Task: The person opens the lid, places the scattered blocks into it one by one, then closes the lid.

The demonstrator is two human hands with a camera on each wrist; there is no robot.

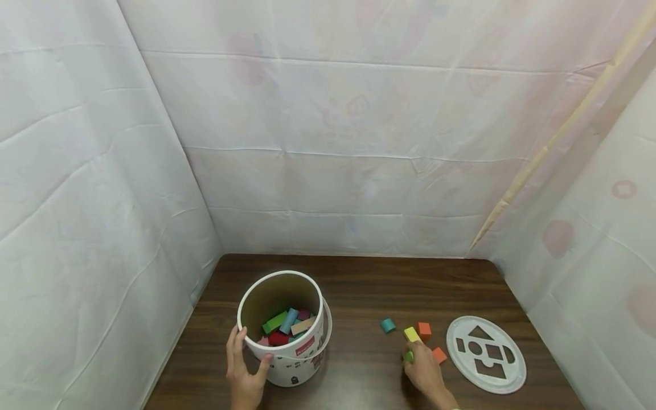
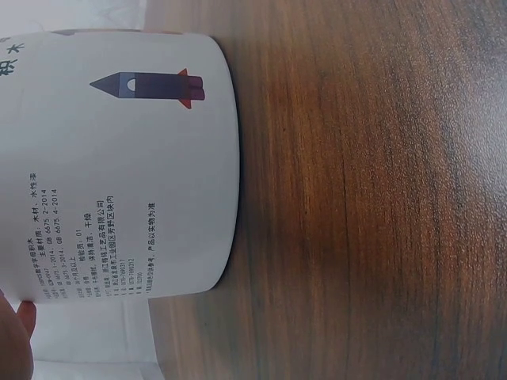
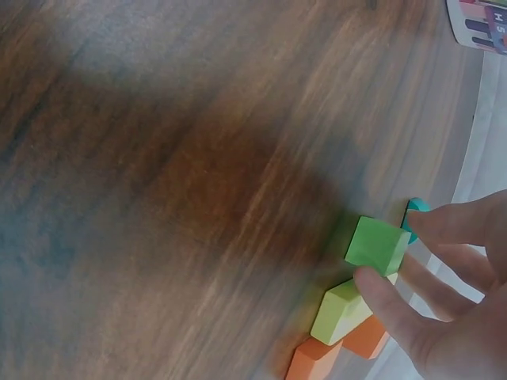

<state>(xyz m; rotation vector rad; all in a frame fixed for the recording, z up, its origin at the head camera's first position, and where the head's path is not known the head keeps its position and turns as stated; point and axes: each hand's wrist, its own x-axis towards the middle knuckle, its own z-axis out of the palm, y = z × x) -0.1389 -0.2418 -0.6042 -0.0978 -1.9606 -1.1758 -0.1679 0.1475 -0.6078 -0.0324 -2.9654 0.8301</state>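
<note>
Left wrist view, nine o'clock: bucket [image 2: 190, 174]. I read 积木 at ten, then sideways small print, "GB 6675", "2014". Head view: red label [image 1: 305, 346], bucket's four o'clock, lettering too small for me. Right wrist view, two o'clock: H, S on a white printed edge [image 3: 478, 25].

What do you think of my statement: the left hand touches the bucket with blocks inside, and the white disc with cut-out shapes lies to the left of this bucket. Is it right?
Not quite: the head view shows the white disc to the right of the bucket. The left hand does touch the bucket with blocks inside.
</note>
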